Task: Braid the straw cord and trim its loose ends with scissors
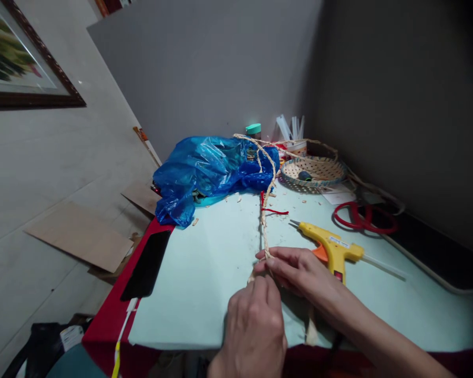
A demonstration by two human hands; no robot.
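Note:
A pale braided straw cord (265,231) runs from the back of the table toward me, with a red string (276,212) tied round it partway. My right hand (299,268) pinches the near end of the braid between thumb and fingers. Just below it, my left hand (256,320) is closed on loose strands of the same straw, mostly hidden by its fingers. One flat strand end (311,331) hangs beneath my right wrist near the table's front edge. Beside my right hand lies a yellow glue gun (335,247) with an orange trigger and a glue stick in its back.
A blue plastic bag (213,168) sits at the back left, a phone (147,266) with a cable at the left edge. Red-handled scissors (364,218), a woven basket (313,172) and a cup of glue sticks (295,139) stand to the right. Grey panels rise behind.

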